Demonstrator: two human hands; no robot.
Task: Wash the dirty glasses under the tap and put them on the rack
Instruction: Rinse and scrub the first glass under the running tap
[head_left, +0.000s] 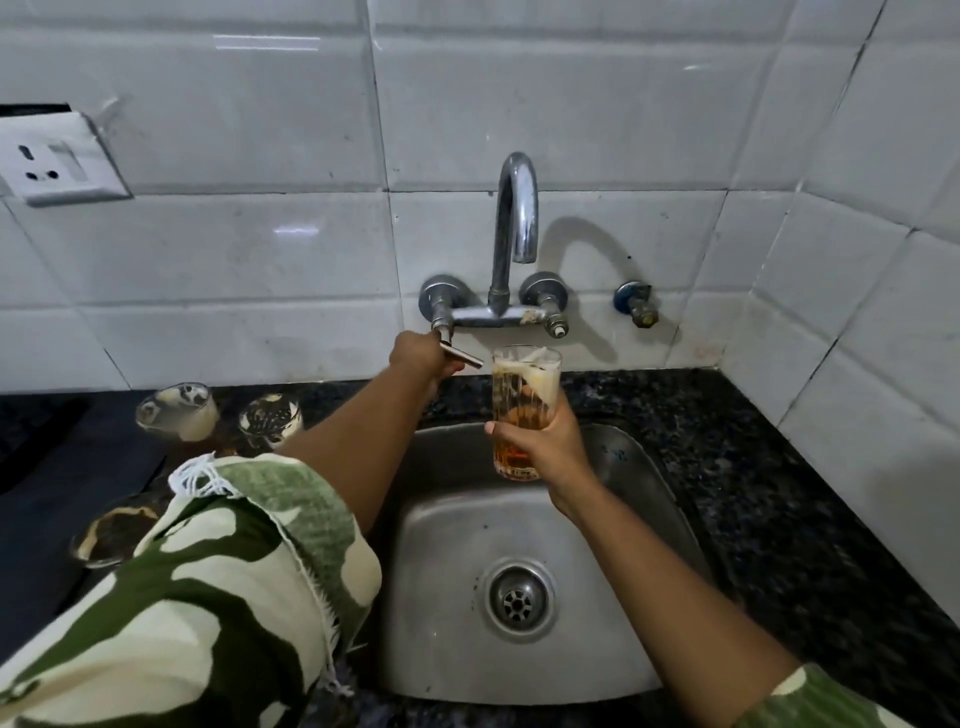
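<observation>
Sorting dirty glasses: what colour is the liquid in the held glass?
Amber-orange, with whitish residue near the rim of the glass; head view.

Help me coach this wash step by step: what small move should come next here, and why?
Probably turn the tap lever to start the water. The left hand already grips it, no stream shows from the spout, and the right hand holds the dirty glass upright over the sink, roughly below the spout, with foam and brown liquid inside.
</observation>
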